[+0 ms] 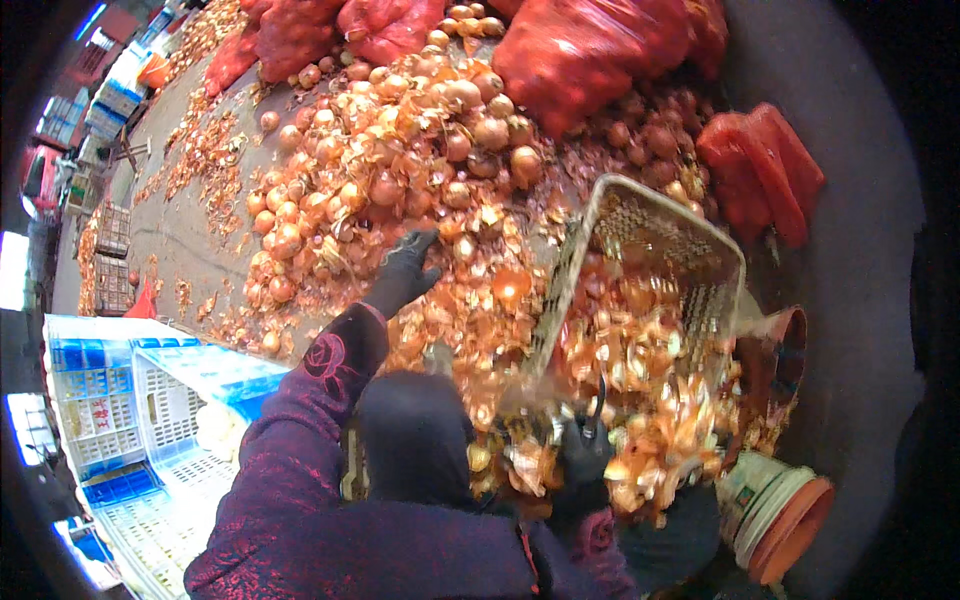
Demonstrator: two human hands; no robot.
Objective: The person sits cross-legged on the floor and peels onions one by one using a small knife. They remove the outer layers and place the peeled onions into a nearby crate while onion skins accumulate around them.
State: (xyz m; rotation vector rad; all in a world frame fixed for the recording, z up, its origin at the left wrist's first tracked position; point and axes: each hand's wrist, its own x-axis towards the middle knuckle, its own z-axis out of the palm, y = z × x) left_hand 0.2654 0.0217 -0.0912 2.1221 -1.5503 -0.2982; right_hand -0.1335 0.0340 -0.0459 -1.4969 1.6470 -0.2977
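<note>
My left hand [409, 271], in a dark glove, reaches forward over the heap of onions [386, 187] and loose dry skins. Its thumb stands apart from the fingers, and I see nothing held in it. Low in the view, my right hand [583, 450] is also gloved and closed around a thin dark tool with a curved tip [601, 397], apparently a small knife. Motion blur hides its detail. Papery onion skins [637, 330] pile up in and before a tipped, pale plastic crate [581, 247] with perforated walls.
Red mesh sacks [592, 56] of onions stand behind the heap; a slack red sack [761, 172] lies at the right. White and blue crates [180, 397] flank my left arm. Two buckets, one reddish [772, 360] and one pale [765, 502], lie on their sides at right.
</note>
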